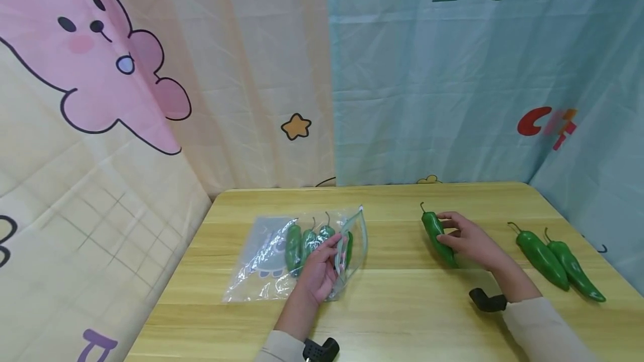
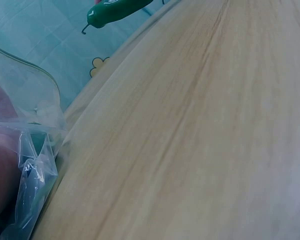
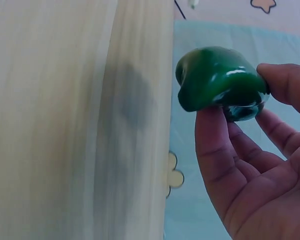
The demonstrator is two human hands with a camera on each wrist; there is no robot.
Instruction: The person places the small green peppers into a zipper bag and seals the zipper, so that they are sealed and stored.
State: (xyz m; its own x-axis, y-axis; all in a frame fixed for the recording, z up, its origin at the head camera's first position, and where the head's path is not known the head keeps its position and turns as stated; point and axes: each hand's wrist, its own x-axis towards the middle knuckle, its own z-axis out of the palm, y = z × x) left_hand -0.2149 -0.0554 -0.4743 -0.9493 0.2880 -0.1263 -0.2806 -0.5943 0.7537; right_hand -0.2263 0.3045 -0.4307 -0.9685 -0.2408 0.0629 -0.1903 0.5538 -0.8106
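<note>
My right hand (image 1: 470, 241) holds a green pepper (image 1: 435, 233) between thumb and fingers, its stem pointing up and away. In the right wrist view the same pepper (image 3: 220, 80) is seen end-on, raised off the table with its shadow below. My left hand (image 1: 319, 274) grips a clear plastic zip bag (image 1: 246, 281) by its mouth, which gapes toward the right. Several green peppers (image 1: 293, 247) lie side by side inside the bag, one partly hidden behind my left fingers. The left wrist view catches only the bag's edge (image 2: 37, 185) and part of the hand.
Two more green peppers (image 1: 543, 258) (image 1: 576, 270) lie together at the right side of the wooden table (image 1: 402, 317). Printed cloth (image 1: 432, 94) hangs behind the table's far edge and along both sides.
</note>
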